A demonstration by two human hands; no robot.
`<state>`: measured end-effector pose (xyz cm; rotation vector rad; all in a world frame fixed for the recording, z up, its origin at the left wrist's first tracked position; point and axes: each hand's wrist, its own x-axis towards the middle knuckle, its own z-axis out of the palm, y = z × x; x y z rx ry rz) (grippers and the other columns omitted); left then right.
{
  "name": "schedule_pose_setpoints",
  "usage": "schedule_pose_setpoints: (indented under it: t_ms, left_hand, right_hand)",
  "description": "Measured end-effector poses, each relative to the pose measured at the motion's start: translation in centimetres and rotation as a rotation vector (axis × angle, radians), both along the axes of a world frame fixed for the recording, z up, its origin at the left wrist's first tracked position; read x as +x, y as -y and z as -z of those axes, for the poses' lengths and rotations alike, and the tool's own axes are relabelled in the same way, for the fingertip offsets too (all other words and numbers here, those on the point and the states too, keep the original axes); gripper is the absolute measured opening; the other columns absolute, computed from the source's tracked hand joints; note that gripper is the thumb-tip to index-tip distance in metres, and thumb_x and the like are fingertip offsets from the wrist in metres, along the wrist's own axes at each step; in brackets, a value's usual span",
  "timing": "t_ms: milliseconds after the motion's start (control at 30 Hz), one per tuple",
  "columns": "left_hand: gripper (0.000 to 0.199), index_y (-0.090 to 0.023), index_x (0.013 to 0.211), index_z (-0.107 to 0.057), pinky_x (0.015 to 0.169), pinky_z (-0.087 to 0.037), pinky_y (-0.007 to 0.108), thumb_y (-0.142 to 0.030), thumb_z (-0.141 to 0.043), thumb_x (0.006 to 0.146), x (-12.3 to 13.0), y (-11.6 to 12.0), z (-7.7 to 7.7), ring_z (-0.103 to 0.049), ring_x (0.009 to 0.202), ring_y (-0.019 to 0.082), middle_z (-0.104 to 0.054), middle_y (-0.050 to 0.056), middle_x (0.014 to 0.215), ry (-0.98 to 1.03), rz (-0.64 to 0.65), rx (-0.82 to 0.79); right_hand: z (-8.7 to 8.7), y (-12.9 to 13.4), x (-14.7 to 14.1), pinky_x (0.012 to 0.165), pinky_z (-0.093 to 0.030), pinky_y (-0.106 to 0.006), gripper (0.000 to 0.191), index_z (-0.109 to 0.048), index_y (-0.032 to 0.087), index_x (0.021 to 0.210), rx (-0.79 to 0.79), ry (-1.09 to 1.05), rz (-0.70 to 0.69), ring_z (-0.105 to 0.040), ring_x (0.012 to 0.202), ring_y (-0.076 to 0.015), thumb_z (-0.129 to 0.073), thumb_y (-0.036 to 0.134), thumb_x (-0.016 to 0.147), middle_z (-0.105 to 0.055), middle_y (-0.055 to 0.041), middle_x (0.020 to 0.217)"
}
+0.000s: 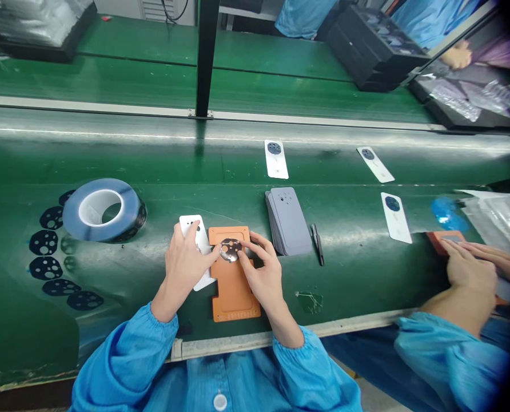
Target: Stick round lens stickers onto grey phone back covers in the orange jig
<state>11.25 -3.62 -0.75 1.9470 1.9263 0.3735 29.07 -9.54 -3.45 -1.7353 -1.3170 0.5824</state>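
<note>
An orange fixture plate [233, 292] with notched sides lies on the green bench in front of me. A round, dark, shiny camera-cover disc with holes [230, 249] is at its upper end. My right hand [263, 272] has thumb and forefinger closed on the disc's right edge. A white phone back panel [203, 281] sits tilted just left of the fixture, partly hidden. My left hand [186, 257] is curled over this panel, its fingers on it, while the thumb reaches to the disc's left edge.
A big roll of clear film [104, 209] stands left, its strip carrying several black discs [44, 243]. Grey panels [291, 223] are stacked right of the fixture, beside black tweezers [317, 245]. White panels [276, 160] lie farther off. A co-worker's hands [469, 269] work at right.
</note>
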Motion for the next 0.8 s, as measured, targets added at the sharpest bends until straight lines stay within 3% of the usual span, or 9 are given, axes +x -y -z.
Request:
schedule_pose_setpoints:
  t_ms: [233,400,500,800]
  left_hand:
    - [0.073,-0.025,0.143,-0.053,0.077,-0.054,0.037,-0.056,-0.072,0.079,-0.03,0.02,0.25,-0.065,0.104,0.032,-0.053,0.012,0.12,0.001,0.003,0.006]
    - [0.074,-0.025,0.143,-0.053,0.077,-0.054,0.038,-0.058,-0.071,0.079,0.02,-0.07,0.06,-0.065,0.103,0.032,-0.054,0.012,0.12,0.008,-0.003,-0.009]
    - [0.074,-0.025,0.143,-0.053,0.077,-0.054,0.038,-0.056,-0.072,0.079,0.02,-0.06,0.08,-0.065,0.103,0.032,-0.053,0.012,0.121,0.007,-0.003,-0.005]
    - [0.073,-0.025,0.143,-0.053,0.077,-0.054,0.038,-0.055,-0.072,0.079,0.03,0.01,0.13,-0.065,0.103,0.032,-0.052,0.011,0.119,0.004,0.001,-0.002]
  right_hand:
    - [-0.26,0.08,-0.17,0.104,-0.054,-0.046,0.018,-0.079,0.026,0.103,-0.003,-0.009,-0.024,-0.06,0.127,-0.0281,-0.066,0.032,0.091,-0.062,-0.0099,0.136]
    - [-0.24,0.18,-0.34,0.108,-0.052,-0.048,0.027,-0.076,0.025,0.116,-0.007,0.018,-0.014,-0.058,0.13,-0.0291,-0.066,0.031,0.091,-0.06,-0.0116,0.14]
    - [-0.13,0.27,-0.34,0.11,-0.05,-0.05,0.025,-0.076,0.025,0.114,-0.022,0.026,-0.023,-0.057,0.131,-0.0294,-0.065,0.03,0.092,-0.058,-0.0114,0.142]
    - [-0.46,-0.46,0.02,0.098,-0.058,-0.043,0.021,-0.077,0.025,0.108,0.007,-0.005,-0.053,-0.056,0.132,-0.0278,-0.063,0.03,0.093,-0.057,-0.0107,0.143]
